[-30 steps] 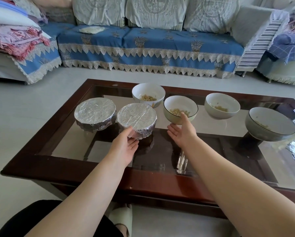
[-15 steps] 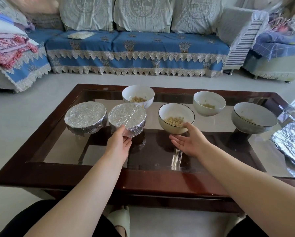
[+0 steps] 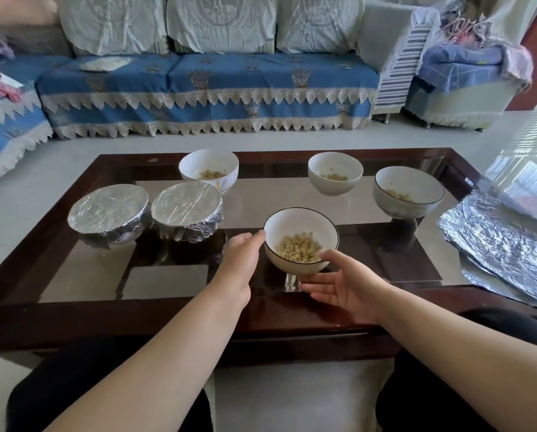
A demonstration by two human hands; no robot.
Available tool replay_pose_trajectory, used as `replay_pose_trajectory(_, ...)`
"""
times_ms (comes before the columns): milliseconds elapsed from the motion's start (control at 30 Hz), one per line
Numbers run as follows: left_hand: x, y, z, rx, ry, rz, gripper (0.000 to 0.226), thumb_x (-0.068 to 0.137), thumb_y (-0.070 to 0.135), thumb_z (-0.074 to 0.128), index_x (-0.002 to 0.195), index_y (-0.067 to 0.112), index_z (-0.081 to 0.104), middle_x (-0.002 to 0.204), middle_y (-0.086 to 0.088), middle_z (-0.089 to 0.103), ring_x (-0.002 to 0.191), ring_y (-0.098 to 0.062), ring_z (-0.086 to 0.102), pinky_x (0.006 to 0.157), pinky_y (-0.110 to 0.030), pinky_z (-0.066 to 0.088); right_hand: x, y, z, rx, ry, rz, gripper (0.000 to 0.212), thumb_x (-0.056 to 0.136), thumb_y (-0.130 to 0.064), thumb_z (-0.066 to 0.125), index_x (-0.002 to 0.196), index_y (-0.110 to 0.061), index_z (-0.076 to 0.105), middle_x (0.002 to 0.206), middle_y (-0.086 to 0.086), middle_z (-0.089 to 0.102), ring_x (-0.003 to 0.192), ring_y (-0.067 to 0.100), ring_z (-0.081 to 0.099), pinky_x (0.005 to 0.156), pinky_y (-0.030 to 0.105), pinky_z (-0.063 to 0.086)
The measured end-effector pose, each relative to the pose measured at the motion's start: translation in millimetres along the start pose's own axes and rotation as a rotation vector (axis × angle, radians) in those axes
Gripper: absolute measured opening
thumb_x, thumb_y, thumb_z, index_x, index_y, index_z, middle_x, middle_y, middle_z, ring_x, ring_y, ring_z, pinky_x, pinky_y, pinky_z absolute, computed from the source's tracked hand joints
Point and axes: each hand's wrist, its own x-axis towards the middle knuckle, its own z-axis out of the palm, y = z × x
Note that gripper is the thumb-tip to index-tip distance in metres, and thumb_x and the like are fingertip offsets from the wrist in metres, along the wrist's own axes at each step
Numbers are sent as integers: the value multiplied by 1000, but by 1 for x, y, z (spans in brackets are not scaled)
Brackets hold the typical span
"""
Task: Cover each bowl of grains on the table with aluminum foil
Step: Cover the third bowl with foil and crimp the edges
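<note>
- Near edge of table (image 3: pixel 167 313): left hand (image 3: pixel 240 255) and right hand (image 3: pixel 345 288), both fingers straight, cupping dark-rimmed bowl (image 3: pixel 301 241), uncovered grain inside.
- Right edge: foil sheets (image 3: pixel 494 244) waiting, needed next.
- Left side: two wrapped bowls (image 3: pixel 186 210).
- Far edge: three bowls (image 3: pixel 209 169) uncovered.

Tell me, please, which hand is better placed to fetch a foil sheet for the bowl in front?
Probably the right hand: the foil sheets lie at the table's right end, on its side. The left hand touches the black-rimmed bowl and can steady it.

No readable text, labels, brands or numbers on anything in view.
</note>
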Motion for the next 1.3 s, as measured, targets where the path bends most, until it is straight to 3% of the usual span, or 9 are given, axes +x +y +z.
replay_pose_trajectory(67, 4, 2, 14, 43, -45, 28, 3, 99, 26, 56, 98, 25, 59, 95, 13, 54, 87, -2, 50, 95, -33, 39, -3, 2, -2, -42, -3, -17, 37, 96, -31, 52, 127, -12, 51, 96, 16, 73, 93, 33, 72, 66, 30, 58)
replay_pose_trajectory(167, 14, -1, 28, 68, -112, 6, 36, 95, 22, 56, 131, 27, 53, 114, 5, 64, 105, -16, 60, 100, -42, 47, -4, 3, -2, -87, -3, -45, 32, 96, -31, 52, 122, -13, 54, 91, 13, 73, 84, 31, 73, 64, 31, 56)
replay_pose_trajectory(367, 28, -5, 36, 112, -71, 62, 47, 91, 5, 52, 133, 25, 54, 111, 0, 66, 99, -18, 62, 85, -37, 51, -11, -10, -6, -370, 112, -97, 64, 89, -71, 42, 119, -14, 50, 92, 13, 74, 72, 27, 74, 51, 26, 52)
replay_pose_trajectory(500, 37, -8, 35, 172, -39, 105, 45, 91, 9, 55, 135, 20, 55, 119, -2, 65, 108, -21, 61, 90, -35, 49, -5, -42, -36, -438, 480, -297, 56, 94, -59, 48, 124, -12, 41, 85, 7, 64, 56, 18, 64, 48, 29, 51)
replay_pose_trajectory(567, 41, -8, 37, 290, 8, 191, 52, 90, 19, 59, 141, 17, 47, 132, -3, 58, 118, -21, 55, 98, -33, 43, -2, -61, -63, -541, 672, -438, 46, 94, -47, 56, 124, -14, 43, 96, 7, 64, 73, 21, 66, 67, 40, 58)
replay_pose_trajectory(667, 42, -4, 38, 631, 134, 456, 69, 89, 31, 61, 150, 15, 33, 150, -7, 41, 138, -26, 37, 115, -43, 30, 0, -83, -114, -860, 936, -499, 36, 93, -31, 54, 122, -12, 47, 125, 10, 54, 111, 31, 54, 92, 44, 47)
replay_pose_trajectory(833, 38, -4, 48, 870, 154, 771, 62, 94, 24, 61, 149, 10, 35, 149, -17, 38, 139, -35, 31, 115, -50, 27, 5, -82, -178, -1150, 1105, -136, 68, 95, -38, 50, 147, -1, 26, 154, 22, 27, 143, 39, 23, 116, 45, 24)
replay_pose_trajectory(1033, 34, -9, 58, 935, 141, 922, 56, 91, 15, 64, 142, 3, 45, 143, -20, 43, 134, -38, 35, 113, -45, 25, 9, -61, -188, -1230, 1141, -85, 58, 96, -37, 45, 145, -6, 32, 145, 16, 43, 136, 33, 36, 109, 49, 30)
replay_pose_trajectory(1300, 26, -7, 64, 985, 122, 1024, 51, 91, 13, 65, 138, 2, 50, 140, -21, 44, 132, -40, 36, 112, -49, 29, 8, -65, -189, -1086, 1112, -46, 57, 90, -55, 45, 128, -13, 53, 145, 17, 37, 135, 39, 29, 109, 57, 26)
